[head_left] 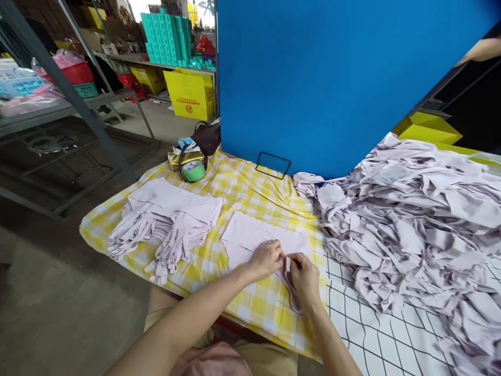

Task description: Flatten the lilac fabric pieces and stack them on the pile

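Bare forearms (201,305), smooth lilac cloth (252,231)

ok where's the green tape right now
In the head view, the green tape is on the left half of the yellow checked cloth, beside the gold packet and just beyond the garment stack.

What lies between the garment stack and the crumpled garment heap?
In the head view: one pale garment piece, handled by the left hand and right hand, on yellow-checked tablecloth.
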Motion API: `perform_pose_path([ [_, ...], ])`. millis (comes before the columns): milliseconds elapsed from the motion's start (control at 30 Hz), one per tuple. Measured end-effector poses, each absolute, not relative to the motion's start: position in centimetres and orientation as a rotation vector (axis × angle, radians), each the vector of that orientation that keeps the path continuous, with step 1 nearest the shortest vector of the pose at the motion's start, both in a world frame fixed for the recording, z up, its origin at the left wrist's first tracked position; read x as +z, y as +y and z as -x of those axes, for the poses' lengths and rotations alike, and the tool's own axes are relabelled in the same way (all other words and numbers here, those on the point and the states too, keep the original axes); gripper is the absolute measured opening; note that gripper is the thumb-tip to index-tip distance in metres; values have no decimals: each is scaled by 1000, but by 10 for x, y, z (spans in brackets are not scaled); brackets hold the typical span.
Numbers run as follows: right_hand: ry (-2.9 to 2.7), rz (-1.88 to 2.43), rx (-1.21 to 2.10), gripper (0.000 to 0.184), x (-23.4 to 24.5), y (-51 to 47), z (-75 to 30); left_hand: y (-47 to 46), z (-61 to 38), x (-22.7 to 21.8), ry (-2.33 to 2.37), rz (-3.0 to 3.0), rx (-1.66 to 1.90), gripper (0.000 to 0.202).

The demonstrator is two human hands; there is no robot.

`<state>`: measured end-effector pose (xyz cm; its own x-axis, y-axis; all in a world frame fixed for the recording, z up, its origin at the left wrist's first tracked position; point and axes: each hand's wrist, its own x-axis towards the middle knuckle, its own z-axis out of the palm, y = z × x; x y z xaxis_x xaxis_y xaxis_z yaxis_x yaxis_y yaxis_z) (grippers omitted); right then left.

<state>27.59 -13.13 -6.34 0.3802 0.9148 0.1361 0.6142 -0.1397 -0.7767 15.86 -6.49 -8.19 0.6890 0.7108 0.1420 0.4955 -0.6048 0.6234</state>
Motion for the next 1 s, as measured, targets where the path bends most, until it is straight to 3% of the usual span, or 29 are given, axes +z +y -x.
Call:
perform_pose_path([
  [233,-1105,1841,660,19,-62,-133,-270,-65,-157,-79,904,-2356,504,6],
  [433,-857,1809,995,47,-54,-150,-281,-65,-158,-80,910,-2330,508,6],
  [567,-798,1817,1178,50,-57,-168,-280,-65,-155,-80,870,-2323,501,12],
  [800,-975,1944,968,28,-71,-182,-262,-66,-145,-73,751,-2308,464,33],
  [1000,-1083,2060,642,15,-71,-175,-250,-67,-145,-73,785,-2252,464,24],
])
